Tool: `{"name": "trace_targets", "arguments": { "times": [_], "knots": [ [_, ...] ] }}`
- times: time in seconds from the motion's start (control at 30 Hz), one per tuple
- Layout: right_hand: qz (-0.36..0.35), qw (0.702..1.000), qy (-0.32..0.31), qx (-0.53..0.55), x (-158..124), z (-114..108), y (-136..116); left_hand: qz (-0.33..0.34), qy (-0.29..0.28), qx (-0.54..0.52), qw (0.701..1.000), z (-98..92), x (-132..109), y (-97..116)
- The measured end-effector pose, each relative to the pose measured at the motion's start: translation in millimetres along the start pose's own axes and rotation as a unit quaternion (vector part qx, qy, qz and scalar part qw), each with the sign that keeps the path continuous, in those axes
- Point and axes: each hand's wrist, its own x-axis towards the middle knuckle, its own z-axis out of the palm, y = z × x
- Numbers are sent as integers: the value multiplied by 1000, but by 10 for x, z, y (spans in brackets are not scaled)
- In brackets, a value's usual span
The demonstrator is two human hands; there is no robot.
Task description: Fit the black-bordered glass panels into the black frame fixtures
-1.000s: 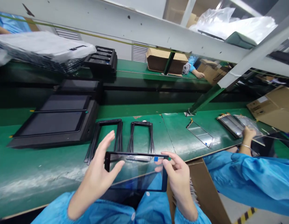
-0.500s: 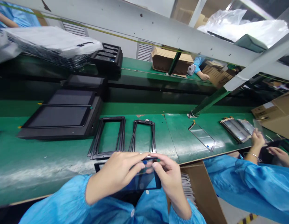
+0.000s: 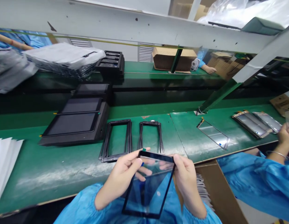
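Note:
Both my hands hold a clear glass panel with a black border, turned lengthwise toward me over my lap in blue sleeves. My left hand grips its far left corner, thumb and forefinger pinched at a small blue tab on the edge. My right hand is wrapped round the far right corner. Just beyond the panel, two stacks of black rectangular frames lie on the green bench.
Black trays holding dark screens sit at left, white sheets at the far left edge. Another glass panel and more panels lie at right, where a neighbouring person's hand works. A cardboard box stands beside my right knee.
The panel has turned from lying crosswise to pointing lengthwise toward me. My left hand shifted to pinch the blue tab at the far edge. The view has shifted left.

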Motion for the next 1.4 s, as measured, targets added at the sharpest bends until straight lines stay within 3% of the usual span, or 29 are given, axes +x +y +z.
{"name": "trace_targets", "arguments": {
  "times": [0.2,0.3,0.4,0.5,0.57,0.7,0.8,0.87,0.97,1.03,1.1,1.2,1.3,1.4],
  "knots": [
    [-48,998,-6,-49,-19,8,-87,-3,-24,21,1000,-80,-28,-27],
    [-64,995,-21,-76,-23,40,-133,44,3,118,992,-120,-26,4],
    [-72,988,-64,-122,-28,154,-149,147,-4,295,944,-101,-16,58],
    [-81,985,-82,-128,2,222,-142,159,-85,388,904,-42,-9,89],
    [-98,988,-42,-114,46,136,-139,120,-87,354,924,-31,-13,89],
    [-107,985,70,-116,114,-265,-107,43,14,146,988,-129,-24,57],
    [-45,997,36,-56,86,-427,-32,45,66,70,994,-196,-18,19],
    [-21,1000,17,1,33,-399,13,54,88,55,993,-190,-13,-5],
    [-28,999,40,8,-36,-277,30,81,120,74,987,-146,-18,-15],
    [-29,998,53,-17,-55,-219,11,161,159,164,960,-137,-18,14],
    [-24,998,49,-38,-64,-192,-13,273,175,313,893,-149,1,71],
    [-20,998,23,-57,-88,-161,-27,358,81,494,788,-167,80,159],
    [-34,997,11,-63,-130,-117,1,329,-24,547,770,-167,186,170],
    [-40,997,24,-56,-137,-112,55,315,-44,536,782,-190,241,108]
  ]
}}
